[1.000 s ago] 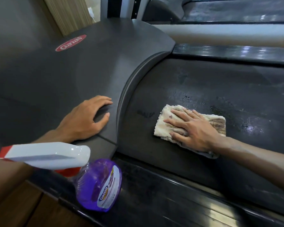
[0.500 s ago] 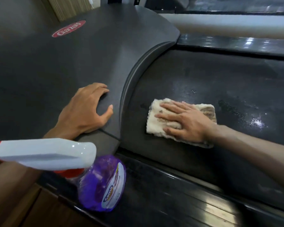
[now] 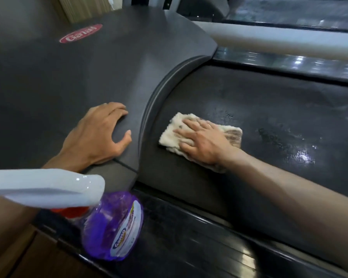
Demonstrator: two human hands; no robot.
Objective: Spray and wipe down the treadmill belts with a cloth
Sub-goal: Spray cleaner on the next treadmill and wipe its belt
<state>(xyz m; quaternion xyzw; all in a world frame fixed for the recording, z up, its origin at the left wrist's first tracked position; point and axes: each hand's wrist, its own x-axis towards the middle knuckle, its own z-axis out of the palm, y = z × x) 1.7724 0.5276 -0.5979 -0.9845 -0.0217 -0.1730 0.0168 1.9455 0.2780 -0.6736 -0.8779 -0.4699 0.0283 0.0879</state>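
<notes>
Right hand [image 3: 201, 142] lies flat, palm down, fingers straight and slightly spread, pressing a folded cream terry cloth with brown stains [image 3: 172, 137] onto the black textured treadmill belt [image 3: 269, 101]. No curl round the cloth, just pressing. Cloth sits near the belt's front end, close to the curved edge of the dark grey plastic motor cover [image 3: 88, 77] but not touching it. Wet glossy patch [image 3: 297, 155] on the belt to the right of the cloth, well apart from it.

Left hand [image 3: 97, 135] rests on the motor cover, fingers loosely bent, thumb spread out, holding nothing.

Purple translucent spray bottle with white trigger head and red collar [image 3: 113, 225] shows at bottom left, above the glossy black side rail [image 3: 189, 237]; can't tell what it rests on or hangs from. Neither hand touches it.

Red oval logo sticker [image 3: 80, 33] on the cover, far side. Second treadmill [image 3: 289, 13] beyond, top right.
</notes>
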